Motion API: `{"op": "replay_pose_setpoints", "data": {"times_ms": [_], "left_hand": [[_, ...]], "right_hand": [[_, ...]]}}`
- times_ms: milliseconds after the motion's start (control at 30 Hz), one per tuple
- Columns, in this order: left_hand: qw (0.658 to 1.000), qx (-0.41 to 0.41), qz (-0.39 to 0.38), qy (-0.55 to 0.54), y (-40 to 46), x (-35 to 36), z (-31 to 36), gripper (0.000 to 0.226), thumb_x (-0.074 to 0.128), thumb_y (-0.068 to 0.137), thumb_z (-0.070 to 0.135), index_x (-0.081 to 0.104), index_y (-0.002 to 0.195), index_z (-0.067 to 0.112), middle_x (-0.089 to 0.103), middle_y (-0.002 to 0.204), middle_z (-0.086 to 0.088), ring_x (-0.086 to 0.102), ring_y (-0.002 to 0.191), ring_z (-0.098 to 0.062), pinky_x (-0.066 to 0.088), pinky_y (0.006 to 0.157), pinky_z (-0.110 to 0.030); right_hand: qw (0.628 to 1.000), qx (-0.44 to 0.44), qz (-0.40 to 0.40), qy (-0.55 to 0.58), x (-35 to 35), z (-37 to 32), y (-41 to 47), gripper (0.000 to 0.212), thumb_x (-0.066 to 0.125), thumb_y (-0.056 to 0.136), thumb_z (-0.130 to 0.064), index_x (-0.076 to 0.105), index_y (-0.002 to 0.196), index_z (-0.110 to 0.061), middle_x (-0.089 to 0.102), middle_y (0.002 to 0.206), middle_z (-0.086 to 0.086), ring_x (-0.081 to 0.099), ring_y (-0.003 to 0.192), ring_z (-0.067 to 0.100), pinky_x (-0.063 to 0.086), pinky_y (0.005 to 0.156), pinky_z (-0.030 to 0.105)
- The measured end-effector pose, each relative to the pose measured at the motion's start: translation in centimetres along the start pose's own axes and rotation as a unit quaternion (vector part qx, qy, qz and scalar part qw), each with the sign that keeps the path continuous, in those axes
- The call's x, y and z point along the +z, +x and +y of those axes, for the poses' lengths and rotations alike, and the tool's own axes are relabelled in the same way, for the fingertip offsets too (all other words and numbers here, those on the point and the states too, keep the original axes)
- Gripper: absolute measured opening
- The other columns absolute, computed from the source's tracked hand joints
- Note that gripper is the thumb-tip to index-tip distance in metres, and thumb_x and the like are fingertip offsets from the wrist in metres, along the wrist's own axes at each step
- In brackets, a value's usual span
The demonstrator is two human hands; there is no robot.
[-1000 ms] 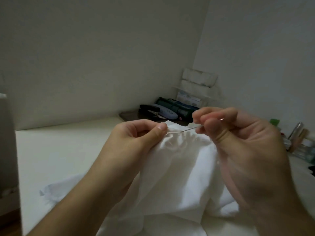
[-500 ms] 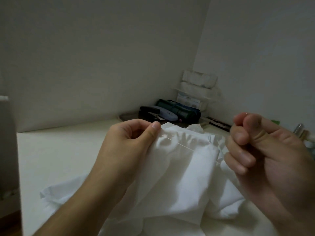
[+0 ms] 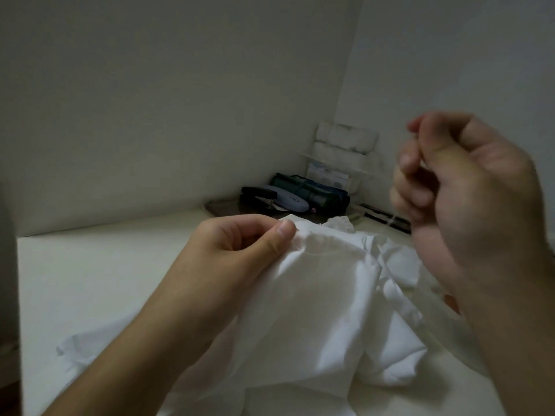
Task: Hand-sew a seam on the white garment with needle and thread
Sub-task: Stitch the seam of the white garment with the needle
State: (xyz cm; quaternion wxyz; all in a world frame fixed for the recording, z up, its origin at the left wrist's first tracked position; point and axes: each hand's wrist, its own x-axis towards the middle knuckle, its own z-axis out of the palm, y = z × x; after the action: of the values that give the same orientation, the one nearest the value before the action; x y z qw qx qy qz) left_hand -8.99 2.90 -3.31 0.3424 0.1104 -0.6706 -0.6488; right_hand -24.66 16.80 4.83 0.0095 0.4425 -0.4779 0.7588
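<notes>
The white garment (image 3: 318, 298) lies bunched on a pale table. My left hand (image 3: 240, 250) pinches its gathered top edge between thumb and fingers, holding the fold up. My right hand (image 3: 468, 205) is raised to the right of and above the cloth, fingers curled with thumb against forefinger, pinching something thin. The needle itself is blurred and not plainly visible. A faint white thread (image 3: 393, 219) runs down from that hand toward the cloth.
The pale table (image 3: 90, 280) stretches to the left. In the back corner sit a dark pouch (image 3: 312, 193), a grey-blue case (image 3: 288, 201) and a stack of white boxes (image 3: 342, 145). Walls close in behind and at right.
My right hand has pulled the needle out of the gathered edge and risen up and to the right, drawing thread after it. My left hand keeps its pinch on the fold.
</notes>
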Motion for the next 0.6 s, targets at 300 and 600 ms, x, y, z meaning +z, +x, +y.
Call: {"op": "replay_pose_setpoints", "data": {"times_ms": [300,600], "left_hand": [[0.996,-0.014,-0.088,-0.011,0.0,-0.3,-0.1,0.025,0.085,0.075,0.032,0.082,0.092,0.015,0.081,0.088,-0.008,0.074,0.08,-0.017,0.057,0.073,-0.028],[0.993,0.095,-0.017,0.067,0.0,-0.1,-0.3,0.014,0.083,0.076,0.028,0.078,0.086,0.019,0.081,0.082,-0.004,0.074,0.074,-0.012,0.057,0.068,-0.022]], "right_hand": [[0.994,-0.099,0.014,-0.044,3.3,1.3,6.2,0.013,0.059,0.107,-0.015,0.064,0.097,-0.01,0.065,0.07,0.002,0.046,0.052,0.013,0.034,0.047,0.023],[0.962,0.041,-0.138,-0.234,1.6,8.9,3.4,0.019,0.054,0.105,-0.003,0.067,0.105,-0.017,0.075,0.075,0.001,0.064,0.066,0.003,0.051,0.075,0.024]]}}
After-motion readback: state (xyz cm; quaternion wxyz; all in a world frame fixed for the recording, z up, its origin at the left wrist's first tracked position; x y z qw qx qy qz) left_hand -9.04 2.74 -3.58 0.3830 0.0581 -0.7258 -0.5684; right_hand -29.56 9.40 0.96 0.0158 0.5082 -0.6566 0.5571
